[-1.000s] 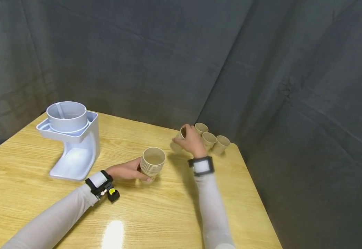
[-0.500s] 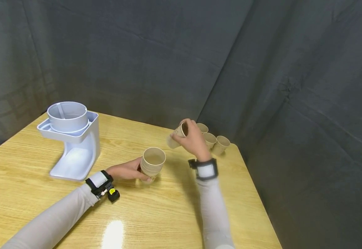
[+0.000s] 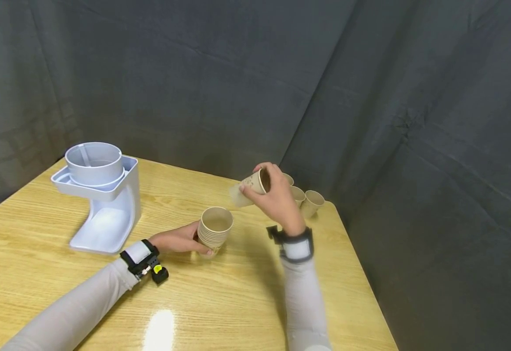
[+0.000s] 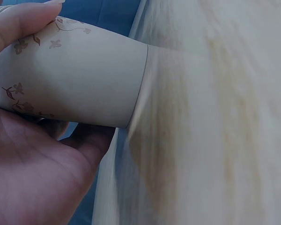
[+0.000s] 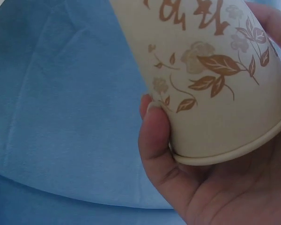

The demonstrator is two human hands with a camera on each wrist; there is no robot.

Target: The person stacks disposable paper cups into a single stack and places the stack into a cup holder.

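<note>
My left hand (image 3: 181,241) grips a stack of nested paper cups (image 3: 215,227) upright, low over the table. In the left wrist view the lowest cup (image 4: 79,70) shows a small flower print, with thumb and fingers around it. Raised to the right, my right hand (image 3: 277,195) holds a single paper cup (image 3: 252,186) near its rim. That cup is tilted, its mouth turned toward the right palm and its base pointing left. Brown leaves and lettering on the cup (image 5: 210,79) show in the right wrist view.
Several paper cups stand at the table's far right corner, among them an upright cup (image 3: 312,202); the right hand partly hides the others. A white stand (image 3: 128,195) with a round bowl (image 3: 95,163) on top is at the left. Dark curtains (image 3: 194,87) hang behind the wooden table (image 3: 220,302).
My right hand has lifted the single cup up off the far side of the table, tipping it further over. The left hand and its stack have stayed put.
</note>
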